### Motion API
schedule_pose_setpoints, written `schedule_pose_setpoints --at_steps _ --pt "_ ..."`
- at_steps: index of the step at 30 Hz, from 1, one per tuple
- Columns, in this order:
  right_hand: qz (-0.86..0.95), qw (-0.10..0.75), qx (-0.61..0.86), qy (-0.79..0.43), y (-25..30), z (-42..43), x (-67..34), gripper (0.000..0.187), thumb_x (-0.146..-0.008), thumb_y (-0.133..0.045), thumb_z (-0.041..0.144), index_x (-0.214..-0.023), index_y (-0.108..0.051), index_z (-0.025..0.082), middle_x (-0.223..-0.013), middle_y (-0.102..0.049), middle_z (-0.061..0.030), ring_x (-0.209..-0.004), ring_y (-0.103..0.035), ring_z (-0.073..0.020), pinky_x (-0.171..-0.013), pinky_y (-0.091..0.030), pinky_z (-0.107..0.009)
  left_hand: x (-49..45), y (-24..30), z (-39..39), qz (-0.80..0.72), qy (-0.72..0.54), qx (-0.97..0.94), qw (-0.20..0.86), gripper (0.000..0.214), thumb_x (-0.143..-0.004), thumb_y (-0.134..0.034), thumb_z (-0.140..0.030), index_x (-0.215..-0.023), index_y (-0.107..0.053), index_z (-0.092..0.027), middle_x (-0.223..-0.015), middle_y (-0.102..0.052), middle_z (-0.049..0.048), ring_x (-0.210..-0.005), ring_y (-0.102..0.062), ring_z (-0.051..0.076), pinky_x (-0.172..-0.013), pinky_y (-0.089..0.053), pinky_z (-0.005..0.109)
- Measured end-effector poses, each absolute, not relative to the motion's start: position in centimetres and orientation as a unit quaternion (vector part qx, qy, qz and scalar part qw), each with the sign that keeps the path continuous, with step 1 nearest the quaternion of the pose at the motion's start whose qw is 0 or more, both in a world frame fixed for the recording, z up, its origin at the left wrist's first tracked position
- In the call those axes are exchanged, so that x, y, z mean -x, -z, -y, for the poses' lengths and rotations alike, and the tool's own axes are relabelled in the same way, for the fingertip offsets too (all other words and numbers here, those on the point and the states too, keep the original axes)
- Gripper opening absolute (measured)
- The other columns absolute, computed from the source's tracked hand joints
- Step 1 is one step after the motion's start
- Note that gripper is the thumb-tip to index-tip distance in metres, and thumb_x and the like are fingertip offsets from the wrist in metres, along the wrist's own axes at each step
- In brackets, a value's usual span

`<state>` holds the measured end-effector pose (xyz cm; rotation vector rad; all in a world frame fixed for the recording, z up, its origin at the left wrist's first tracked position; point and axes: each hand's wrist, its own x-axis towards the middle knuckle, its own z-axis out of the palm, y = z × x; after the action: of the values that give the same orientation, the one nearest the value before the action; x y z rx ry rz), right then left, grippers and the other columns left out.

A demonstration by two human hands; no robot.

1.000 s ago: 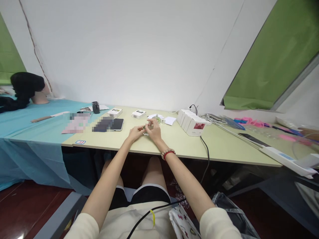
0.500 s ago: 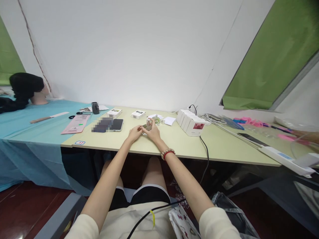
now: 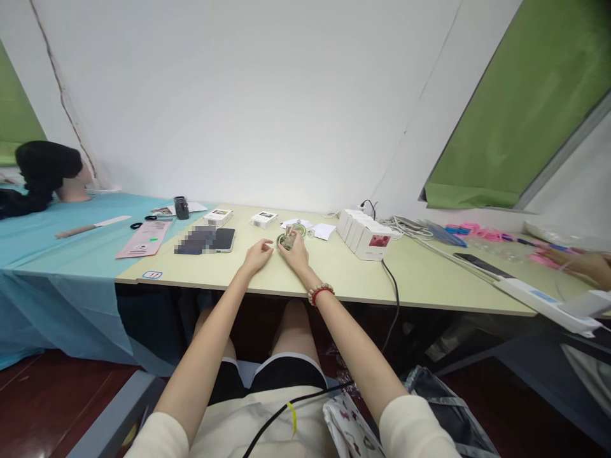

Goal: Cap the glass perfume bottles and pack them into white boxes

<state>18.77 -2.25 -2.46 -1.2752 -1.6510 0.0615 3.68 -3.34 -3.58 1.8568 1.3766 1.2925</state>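
Observation:
A small round glass bottle (image 3: pixel 285 242) with a silvery top and greenish tint is in my right hand (image 3: pixel 296 253), whose fingers wrap round its right side just above the table. To the left of it, apart from the bottle, my left hand (image 3: pixel 258 256) is empty, with thumb and forefinger loosely curled and a gap between them. Just behind the right hand stands a second round greenish glass bottle (image 3: pixel 300 228), partly hidden. White paper (image 3: pixel 324 231) lies to its right.
A row of white boxes (image 3: pixel 371 242) stands to the right, with cables behind. Two flat white boxes (image 3: pixel 264 220) lie at the back; a tablet (image 3: pixel 223 240) and pink packet (image 3: pixel 146 239) are on the left. A power strip (image 3: pixel 548 304) and another person's hand (image 3: pixel 568 261) are far right.
My left hand has let go of the glass bottle and moved slightly apart from it. The right hand keeps the bottle. The other person's hand at the far right has moved left.

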Motion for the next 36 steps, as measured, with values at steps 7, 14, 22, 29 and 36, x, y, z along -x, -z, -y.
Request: schedule_pose_setpoints --at_steps 7,14,22,29,36 --pt "0.733 0.499 0.455 -0.078 2.0 2.6 -18.6 0.049 -0.069 -0.055 0.030 -0.115 -0.040 0.020 -0.104 -0.058 -0.0075 -0.085 -0.058 -0.0197 -0.075 -0.047 -0.034 -3.7 3.6 3.1 -0.506 -0.492 -0.662 0.254 0.044 -0.075 -0.052 -0.027 -0.118 -0.049 -0.019 -0.095 -0.063 0.0060 -0.087 -0.059 0.015 -0.083 -0.043 0.030" --pt "0.735 0.497 0.455 -0.072 2.2 2.5 -18.6 0.050 -0.065 -0.056 0.023 -0.114 -0.044 0.021 -0.098 -0.058 -0.0045 -0.082 -0.055 -0.0182 -0.075 -0.046 -0.034 -3.8 3.3 3.3 -0.499 -0.514 -0.640 0.277 0.051 -0.072 -0.056 -0.031 -0.120 -0.048 -0.019 -0.102 -0.061 0.0077 -0.086 -0.058 0.016 -0.079 -0.044 0.029" --pt "0.617 0.600 0.494 -0.125 2.6 0.9 -19.5 0.036 -0.074 -0.051 0.034 -0.106 -0.047 0.018 -0.090 -0.057 -0.0062 -0.079 -0.055 -0.0170 -0.074 -0.046 -0.032 -3.8 3.1 3.5 -0.513 -0.497 -0.637 0.289 0.043 -0.074 -0.050 -0.029 -0.115 -0.052 -0.020 -0.087 -0.063 0.0046 -0.085 -0.058 0.017 -0.077 -0.044 0.030" --pt "0.680 0.549 0.438 -0.210 2.8 1.2 -18.9 0.063 -0.059 -0.066 0.033 -0.117 -0.041 0.021 -0.084 -0.059 -0.0011 -0.072 -0.057 -0.0154 -0.068 -0.046 -0.029 -3.8 3.1 3.6 -0.510 -0.508 -0.639 0.272 0.045 -0.073 -0.050 -0.025 -0.118 -0.051 -0.019 -0.113 -0.059 0.0095 -0.092 -0.057 0.018 -0.081 -0.044 0.031" --pt "0.620 0.601 0.472 -0.176 2.9 0.5 -19.5 0.036 -0.065 -0.051 0.019 -0.101 -0.046 0.018 -0.096 -0.057 -0.0053 -0.087 -0.055 -0.0159 -0.078 -0.045 -0.031 -3.8 3.1 3.5 -0.505 -0.498 -0.654 0.264 0.056 -0.069 -0.052 -0.020 -0.124 -0.046 -0.021 -0.120 -0.056 0.0090 -0.104 -0.053 0.020 -0.082 -0.044 0.031"
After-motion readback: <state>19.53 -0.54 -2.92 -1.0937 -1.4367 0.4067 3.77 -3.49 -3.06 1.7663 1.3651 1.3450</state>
